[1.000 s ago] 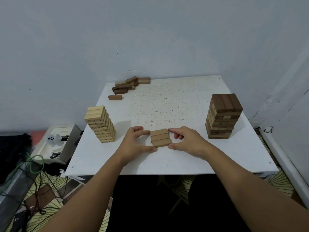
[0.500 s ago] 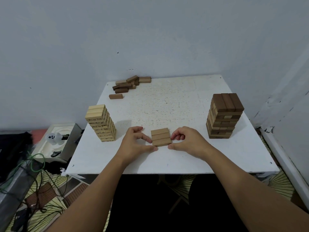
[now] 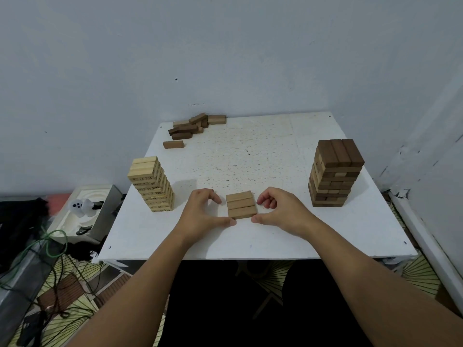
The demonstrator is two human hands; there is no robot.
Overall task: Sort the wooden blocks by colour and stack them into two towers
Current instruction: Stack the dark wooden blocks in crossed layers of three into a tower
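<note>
Three blocks (image 3: 241,205) flat on bench (image 3: 250,156), side by side | left hand (image 3: 204,212), right hand (image 3: 281,209): grip loose, thumbs at front corners, holding nothing | risk: uneven squeeze could skew row, scatter on lift.

Pale tower (image 3: 151,184); dark-brown tower (image 3: 334,174); white table (image 3: 250,151).

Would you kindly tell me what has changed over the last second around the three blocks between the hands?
Both hands eased off: the left hand and right hand drew their fingers back from the three blocks, only the thumbs staying near the front corners. The blocks, both towers and the loose pile stayed put.
</note>
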